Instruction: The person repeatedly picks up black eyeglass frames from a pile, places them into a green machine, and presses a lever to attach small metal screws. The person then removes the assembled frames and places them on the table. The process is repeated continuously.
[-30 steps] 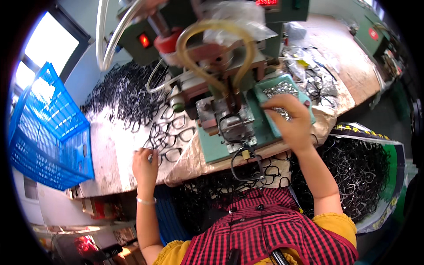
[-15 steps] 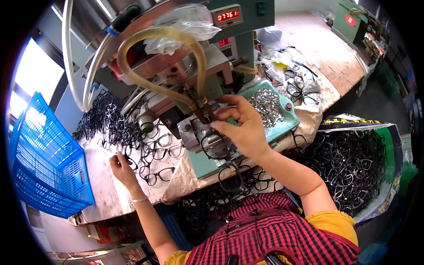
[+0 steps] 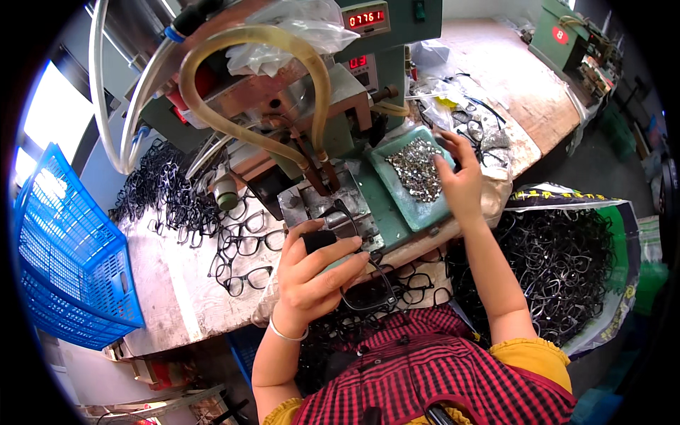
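My left hand (image 3: 309, 276) is closed on a black eyeglass frame (image 3: 388, 300) at the front of the machine's metal fixture. One rim of the frame hangs toward me; its other end lies on the fixture (image 3: 358, 195), below two copper-coloured electrode tips (image 3: 327, 177). Something black (image 3: 319, 241) shows between my left fingers, and I cannot make out what it is. My right hand (image 3: 464, 177) reaches over the right rim of a teal tray (image 3: 418, 221), thumb and fingers apart. Small shiny metal parts (image 3: 418, 170) fill that tray.
Black eyeglass frames (image 3: 248, 244) lie on the table at left, with a dense pile (image 3: 159, 184) behind. A blue basket (image 3: 78, 269) stands far left. A big sack (image 3: 623, 283) of black frames is at right. A looped yellowish hose (image 3: 319, 71) hangs over the fixture.
My left hand has come from the table at left to the eyeglass frame at the fixture. My right hand has left the electrode tips and moved right to the tray.
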Tool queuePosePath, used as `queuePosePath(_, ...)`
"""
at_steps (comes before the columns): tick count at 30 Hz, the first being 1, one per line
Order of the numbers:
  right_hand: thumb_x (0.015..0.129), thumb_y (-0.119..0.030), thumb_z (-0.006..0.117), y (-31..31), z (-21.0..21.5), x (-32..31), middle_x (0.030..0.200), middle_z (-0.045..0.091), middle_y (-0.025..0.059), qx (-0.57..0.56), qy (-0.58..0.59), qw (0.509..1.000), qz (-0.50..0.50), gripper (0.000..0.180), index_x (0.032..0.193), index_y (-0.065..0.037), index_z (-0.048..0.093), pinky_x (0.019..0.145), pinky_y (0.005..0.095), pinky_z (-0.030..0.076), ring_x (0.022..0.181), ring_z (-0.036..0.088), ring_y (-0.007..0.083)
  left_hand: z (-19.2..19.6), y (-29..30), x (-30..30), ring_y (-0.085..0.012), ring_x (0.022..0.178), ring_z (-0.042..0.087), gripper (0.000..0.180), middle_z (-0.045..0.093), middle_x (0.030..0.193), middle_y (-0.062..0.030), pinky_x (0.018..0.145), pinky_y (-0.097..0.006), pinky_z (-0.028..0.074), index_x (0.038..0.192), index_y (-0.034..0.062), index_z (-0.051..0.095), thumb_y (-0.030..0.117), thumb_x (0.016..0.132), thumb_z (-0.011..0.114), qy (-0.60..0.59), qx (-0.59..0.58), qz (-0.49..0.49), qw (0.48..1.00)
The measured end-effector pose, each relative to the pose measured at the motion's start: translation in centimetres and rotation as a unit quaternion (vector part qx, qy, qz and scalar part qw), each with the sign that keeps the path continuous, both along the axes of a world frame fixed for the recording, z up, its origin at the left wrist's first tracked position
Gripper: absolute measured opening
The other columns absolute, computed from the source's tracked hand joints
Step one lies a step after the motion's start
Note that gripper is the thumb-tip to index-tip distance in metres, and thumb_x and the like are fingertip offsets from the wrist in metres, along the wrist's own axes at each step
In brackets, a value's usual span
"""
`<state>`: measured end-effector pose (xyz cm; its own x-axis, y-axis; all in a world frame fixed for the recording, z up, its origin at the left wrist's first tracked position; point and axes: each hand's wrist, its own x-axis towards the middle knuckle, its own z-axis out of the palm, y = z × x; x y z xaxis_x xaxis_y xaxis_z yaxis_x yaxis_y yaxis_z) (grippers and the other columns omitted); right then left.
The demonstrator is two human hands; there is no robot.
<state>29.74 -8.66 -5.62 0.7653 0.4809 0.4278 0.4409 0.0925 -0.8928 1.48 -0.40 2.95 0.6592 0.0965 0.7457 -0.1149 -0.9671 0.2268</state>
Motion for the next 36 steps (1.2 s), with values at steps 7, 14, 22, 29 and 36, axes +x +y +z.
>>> queuePosePath(7, 0.074, -0.018, 0.08, -6.2, 0.4, -0.8, 0.105, 0.072, 0.0142, -0.316, -0.266, 0.911, -0.019, 0.033, 0.105, -0.011, 0.073, 0.088, 0.0421, 0.052, 0.099, 0.064, 0.0328, -0.5, 0.1, -0.5, -0.029, 0.092, 0.069, 0.017, 0.075, 0.101, -0.0112, 0.095, -0.05, 0.051, 0.095, 0.0069, 0.075, 0.01, 0.079, 0.08, 0.016, -0.033, 0.004, 0.999)
queuePosePath(14, 0.077, -0.012, 0.077, -2.5, -2.3, -1.6, 0.085, 0.068, 0.0076, -0.188, -0.332, 0.922, -0.062, 0.009, 0.083, -0.008, 0.071, 0.08, 0.0411, 0.052, 0.09, 0.063, 0.0294, -8.6, -7.5, -0.4, -0.0311, 0.097, 0.067, 0.035, 0.07, 0.105, -0.0132, 0.088, -0.042, 0.052, 0.11, 0.0019, 0.068, 0.017, 0.08, 0.076, 0.056, -0.23, 0.075, 0.969)
queuePosePath(22, 0.089, -0.012, 0.069, 0.1, -1.9, -2.5, 0.094, 0.075, 0.0093, -0.124, -0.202, 0.971, -0.01, 0.014, 0.1, -0.008, 0.077, 0.086, 0.0351, 0.052, 0.09, 0.07, 0.0273, -24.7, -10.5, 5.7, -0.0335, 0.109, 0.057, 0.056, 0.063, 0.117, -0.0135, 0.096, -0.048, 0.044, 0.12, 0.0029, 0.066, 0.046, 0.086, 0.069, 0.484, -0.121, 0.042, 0.866)
queuePosePath(29, 0.088, -0.009, 0.072, -0.8, -2.4, -1.5, 0.09, 0.075, 0.0059, -0.071, -0.022, 0.997, 0.029, 0.015, 0.102, -0.003, 0.076, 0.08, 0.0264, 0.051, 0.081, 0.069, 0.0132, -21.1, -8.9, -5.1, -0.0365, 0.12, 0.057, 0.056, 0.059, 0.129, -0.0194, 0.088, -0.067, 0.042, 0.11, 0.0074, 0.072, 0.058, 0.09, 0.062, 0.568, -0.142, 0.281, 0.761)
queuePosePath(36, 0.087, -0.005, 0.074, -3.7, -1.6, -2.0, 0.095, 0.075, 0.0058, -0.092, -0.024, 0.995, 0.013, 0.016, 0.103, -0.001, 0.075, 0.082, 0.0259, 0.051, 0.088, 0.068, 0.0137, -22.4, -6.7, -25.2, -0.0408, 0.102, 0.069, 0.062, 0.073, 0.108, -0.0221, 0.088, -0.049, 0.055, 0.122, 0.0074, 0.069, 0.061, 0.093, 0.059, 0.621, -0.362, 0.377, 0.585)
